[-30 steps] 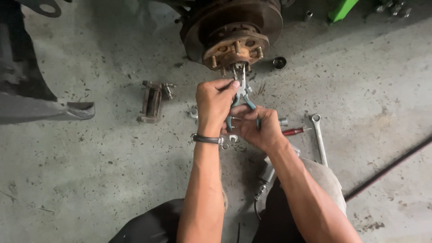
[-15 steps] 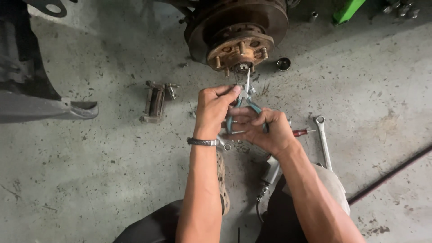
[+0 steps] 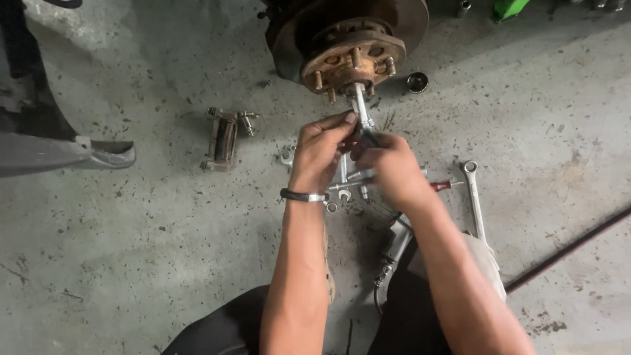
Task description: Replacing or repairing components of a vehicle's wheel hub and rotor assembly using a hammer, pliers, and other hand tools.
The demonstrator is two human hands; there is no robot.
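Pliers (image 3: pixel 360 112) gripped between both hands (image 3: pixel 358 158), tips at hub (image 3: pixel 351 62).

Tool handle (image 3: pixel 365 135) hidden under right hand (image 3: pixel 393 169)

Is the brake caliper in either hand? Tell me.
No, the brake caliper lies on the floor, apart from both hands.

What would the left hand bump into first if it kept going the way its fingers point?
Most likely the rusty wheel hub. The left hand points up along the metal tool, whose tip reaches the hub's middle. The right hand grips the same tool lower down. Depth is hard to judge from above.
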